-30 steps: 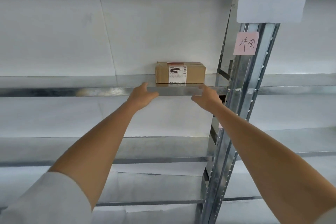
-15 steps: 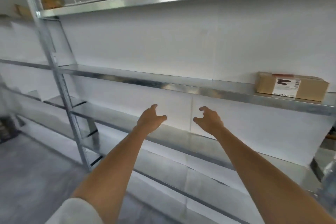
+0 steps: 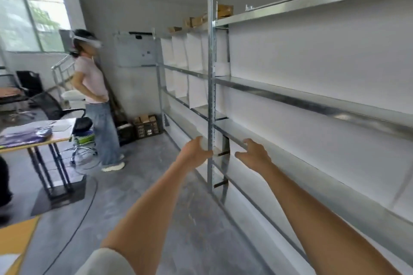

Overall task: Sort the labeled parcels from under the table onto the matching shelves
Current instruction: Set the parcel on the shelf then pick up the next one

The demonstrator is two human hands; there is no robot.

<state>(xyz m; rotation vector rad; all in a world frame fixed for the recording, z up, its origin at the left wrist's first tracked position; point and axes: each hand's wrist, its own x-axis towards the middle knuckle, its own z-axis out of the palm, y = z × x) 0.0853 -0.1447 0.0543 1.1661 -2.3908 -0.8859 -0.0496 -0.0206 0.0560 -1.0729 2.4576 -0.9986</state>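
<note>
Both hands reach forward at the centre of the frame, empty; the left hand (image 3: 194,152) and right hand (image 3: 254,156) have fingers curled loosely apart, holding nothing; the metal shelves (image 3: 312,100) fill the right side; brown parcels (image 3: 224,11) sit on the top shelf, upper centre; a tabletop (image 3: 33,138) stands at left, beside a standing person (image 3: 96,96).

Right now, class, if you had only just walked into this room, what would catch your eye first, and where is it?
Two bare hands, left hand and right hand, reach forward empty in the middle. To the right, long metal shelves run along the wall, with cardboard boxes on the top level at the far end. At the left, a person wearing a headset stands beside a table.
</note>
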